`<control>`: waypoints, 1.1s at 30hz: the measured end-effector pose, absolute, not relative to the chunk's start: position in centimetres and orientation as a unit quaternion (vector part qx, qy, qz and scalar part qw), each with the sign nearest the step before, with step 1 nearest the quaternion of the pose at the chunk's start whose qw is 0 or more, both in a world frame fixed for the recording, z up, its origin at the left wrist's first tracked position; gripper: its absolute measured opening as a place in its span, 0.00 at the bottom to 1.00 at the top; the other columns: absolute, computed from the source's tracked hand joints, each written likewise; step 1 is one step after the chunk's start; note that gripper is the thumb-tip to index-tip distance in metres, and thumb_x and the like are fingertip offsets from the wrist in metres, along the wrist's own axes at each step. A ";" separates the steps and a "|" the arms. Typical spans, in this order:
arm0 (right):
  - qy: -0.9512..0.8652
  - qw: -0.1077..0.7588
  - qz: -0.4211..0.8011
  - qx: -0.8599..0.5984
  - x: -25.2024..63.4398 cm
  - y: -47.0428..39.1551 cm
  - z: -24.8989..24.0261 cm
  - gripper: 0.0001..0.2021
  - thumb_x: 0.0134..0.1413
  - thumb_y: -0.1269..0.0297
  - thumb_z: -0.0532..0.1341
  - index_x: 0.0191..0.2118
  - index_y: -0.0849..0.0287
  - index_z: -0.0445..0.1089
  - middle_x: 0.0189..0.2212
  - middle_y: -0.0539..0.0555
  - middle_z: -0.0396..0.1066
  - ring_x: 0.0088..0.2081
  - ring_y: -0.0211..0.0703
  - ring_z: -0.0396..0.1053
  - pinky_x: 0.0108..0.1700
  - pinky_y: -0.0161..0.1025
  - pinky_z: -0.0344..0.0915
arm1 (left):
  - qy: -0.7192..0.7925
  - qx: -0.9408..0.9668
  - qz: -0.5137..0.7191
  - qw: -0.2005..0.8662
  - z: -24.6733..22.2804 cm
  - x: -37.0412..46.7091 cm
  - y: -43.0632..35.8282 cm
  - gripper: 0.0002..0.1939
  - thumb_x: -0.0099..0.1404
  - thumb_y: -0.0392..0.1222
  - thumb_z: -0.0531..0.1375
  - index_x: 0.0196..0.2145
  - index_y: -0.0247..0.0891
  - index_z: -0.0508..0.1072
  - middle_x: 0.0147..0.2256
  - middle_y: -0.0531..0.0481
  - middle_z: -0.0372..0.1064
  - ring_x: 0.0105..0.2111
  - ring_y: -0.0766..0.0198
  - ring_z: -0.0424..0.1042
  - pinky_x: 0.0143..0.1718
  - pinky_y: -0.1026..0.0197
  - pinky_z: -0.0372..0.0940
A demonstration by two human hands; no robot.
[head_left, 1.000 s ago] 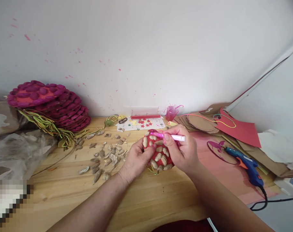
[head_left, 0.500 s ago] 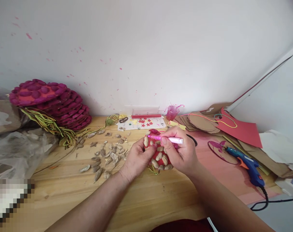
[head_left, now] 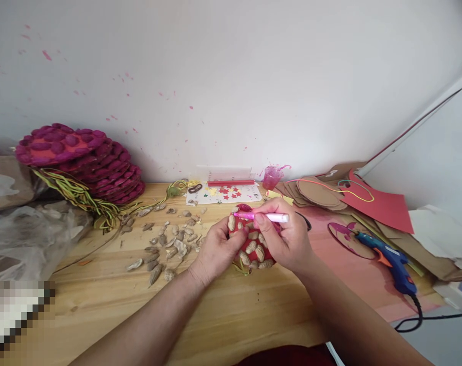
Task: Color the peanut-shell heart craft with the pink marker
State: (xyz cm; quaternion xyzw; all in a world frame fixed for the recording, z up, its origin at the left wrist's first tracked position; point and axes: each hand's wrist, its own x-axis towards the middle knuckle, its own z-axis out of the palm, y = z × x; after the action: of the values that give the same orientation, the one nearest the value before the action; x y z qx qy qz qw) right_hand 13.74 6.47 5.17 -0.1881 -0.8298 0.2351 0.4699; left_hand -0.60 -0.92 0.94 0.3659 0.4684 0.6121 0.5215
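Note:
My left hand (head_left: 221,244) grips the left edge of a red disc (head_left: 241,250) with its thumb on top. Peanut shells (head_left: 251,247) are stuck over the disc; most are bare tan, while some at the far edge are magenta. Pinched in my right hand (head_left: 282,234) is a slim pink-and-white paintbrush (head_left: 275,217). Its pink tip touches or nearly touches a shell at the disc's upper left; the bristles are too small to make out. My right hand covers part of the disc's right side. A yellow-green cord (head_left: 241,269) hangs at the near edge.
Loose peanut shells (head_left: 180,247) lie left of my hands. Magenta shell-covered discs (head_left: 118,175) with cords are stacked at the back left. Behind stand a pink-stained cup (head_left: 272,178) and a star-covered sheet (head_left: 231,199). A blue glue gun (head_left: 397,269) and cardboard discs (head_left: 318,195) are right.
The paintbrush has shifted very slightly, its tip staying at the disc's upper-left shells. Both hands keep nearly the same place and hold.

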 end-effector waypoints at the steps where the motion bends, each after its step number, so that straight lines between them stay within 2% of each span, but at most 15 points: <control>1: -0.828 0.471 0.237 -0.192 13.8 6.6 5.2 0.02 0.66 0.67 0.61 0.40 0.56 0.70 0.32 0.51 0.73 0.32 0.38 0.70 0.36 0.38 0.65 | 0.467 0.363 0.614 0.524 0.9 -0.6 -0.9 0.22 0.59 0.56 0.70 0.42 0.35 0.76 0.37 0.46 0.79 0.32 0.63 0.73 0.36 0.62 0.71; 6: -0.817 0.472 0.262 -0.202 14.0 6.7 5.2 0.03 0.67 0.66 0.60 0.39 0.56 0.70 0.31 0.51 0.72 0.31 0.38 0.69 0.35 0.38 0.65 | 0.463 0.353 0.614 0.533 0.9 -0.6 -0.9 0.23 0.57 0.55 0.71 0.42 0.35 0.77 0.38 0.45 0.80 0.33 0.61 0.75 0.38 0.60 0.73; 15: -0.823 0.466 0.258 -0.200 13.9 6.9 5.1 0.03 0.67 0.66 0.60 0.39 0.56 0.70 0.34 0.52 0.74 0.34 0.39 0.72 0.38 0.39 0.66 | 0.461 0.356 0.616 0.530 0.9 -0.6 -0.9 0.24 0.57 0.55 0.71 0.43 0.34 0.76 0.37 0.45 0.80 0.33 0.61 0.76 0.37 0.60 0.73; 22: -0.831 0.453 0.261 -0.189 13.9 6.9 5.1 0.03 0.67 0.66 0.61 0.40 0.56 0.71 0.33 0.51 0.73 0.32 0.38 0.70 0.36 0.38 0.65 | 0.468 0.361 0.612 0.526 0.9 -0.6 -0.9 0.22 0.58 0.55 0.70 0.41 0.34 0.77 0.37 0.44 0.80 0.32 0.62 0.75 0.36 0.61 0.72; 28: -0.802 0.490 0.268 -0.211 14.3 7.5 5.1 0.03 0.68 0.66 0.60 0.39 0.56 0.69 0.29 0.49 0.70 0.29 0.37 0.68 0.33 0.36 0.63 | 0.465 0.342 0.618 0.534 0.8 -0.6 -0.8 0.24 0.56 0.56 0.72 0.40 0.34 0.76 0.35 0.45 0.80 0.30 0.61 0.76 0.34 0.60 0.72; 33: -0.806 0.473 0.294 -0.200 14.2 7.5 5.2 0.04 0.68 0.65 0.60 0.39 0.56 0.70 0.29 0.49 0.71 0.29 0.36 0.67 0.31 0.35 0.62 | 0.457 0.345 0.621 0.535 0.8 -0.5 -0.9 0.24 0.55 0.57 0.72 0.39 0.35 0.75 0.35 0.45 0.80 0.30 0.62 0.75 0.34 0.61 0.72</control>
State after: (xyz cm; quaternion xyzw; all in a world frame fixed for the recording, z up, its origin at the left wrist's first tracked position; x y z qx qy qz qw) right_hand 14.22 7.46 5.16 -0.2001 -0.8060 0.2936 0.4735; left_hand -0.51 -0.85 0.80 0.3449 0.4573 0.6206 0.5354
